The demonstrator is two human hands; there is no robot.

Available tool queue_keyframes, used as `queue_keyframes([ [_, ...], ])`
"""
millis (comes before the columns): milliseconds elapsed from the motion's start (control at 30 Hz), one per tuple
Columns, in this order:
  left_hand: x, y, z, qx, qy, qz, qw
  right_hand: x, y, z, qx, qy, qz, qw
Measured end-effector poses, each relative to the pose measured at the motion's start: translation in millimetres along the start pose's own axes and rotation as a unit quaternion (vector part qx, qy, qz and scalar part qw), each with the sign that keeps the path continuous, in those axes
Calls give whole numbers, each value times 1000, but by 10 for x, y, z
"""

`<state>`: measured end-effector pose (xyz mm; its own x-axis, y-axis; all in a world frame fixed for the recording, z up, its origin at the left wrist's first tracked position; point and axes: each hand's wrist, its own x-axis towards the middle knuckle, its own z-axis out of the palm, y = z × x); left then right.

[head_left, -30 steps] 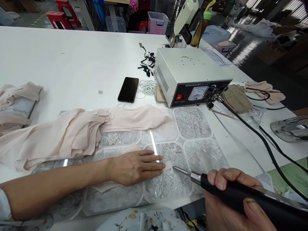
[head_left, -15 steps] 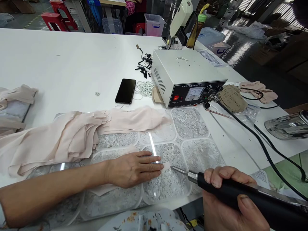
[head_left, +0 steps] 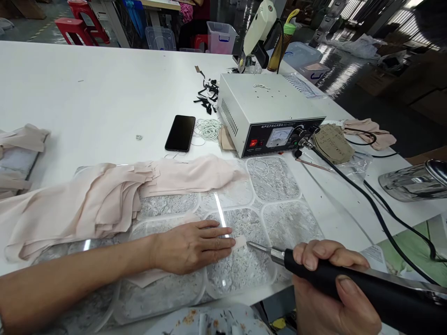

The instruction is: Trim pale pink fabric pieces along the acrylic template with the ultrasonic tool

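Observation:
My left hand (head_left: pixel 193 245) lies flat, fingers stretched out, pressing a pale pink fabric strip (head_left: pixel 240 241) onto a scratched clear cutting mat (head_left: pixel 279 179). My right hand (head_left: pixel 331 291) is wrapped round a black handheld cutter (head_left: pixel 363 288). The cutter's metal tip (head_left: pixel 253 245) touches the end of the strip just past my left fingertips. A black cable (head_left: pixel 366 197) runs from the tool to a grey-white control box (head_left: pixel 268 111) at the back.
A pile of pink fabric pieces (head_left: pixel 115 193) lies on the mat's far left. A black phone (head_left: pixel 180 132), white elastic loops (head_left: pixel 209 129) and black scraps (head_left: pixel 207 95) sit behind it. More pink fabric (head_left: pixel 21 139) lies at the left edge; a shiny metal object (head_left: pixel 412 181) is at the right.
The view has shifted slightly. The cutter tip has crept a little leftward toward my left fingertips; both hands otherwise hold their places.

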<state>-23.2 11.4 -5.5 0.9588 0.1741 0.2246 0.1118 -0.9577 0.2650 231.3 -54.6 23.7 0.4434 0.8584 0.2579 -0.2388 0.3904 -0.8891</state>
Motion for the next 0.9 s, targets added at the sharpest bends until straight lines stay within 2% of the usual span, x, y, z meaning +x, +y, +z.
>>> queue_keyframes([
  [200, 2, -6, 3, -2, 8, 8, 1000, 44, -5, 61, 11, 13, -29, 999],
  [367, 3, -5, 1, -8, 15, 4, 1000, 43, 18, 142, 16, -4, -19, 1000],
  [900, 7, -9, -3, -5, 6, 5, 1000, 7, -11, 98, 17, -19, -36, 999],
])
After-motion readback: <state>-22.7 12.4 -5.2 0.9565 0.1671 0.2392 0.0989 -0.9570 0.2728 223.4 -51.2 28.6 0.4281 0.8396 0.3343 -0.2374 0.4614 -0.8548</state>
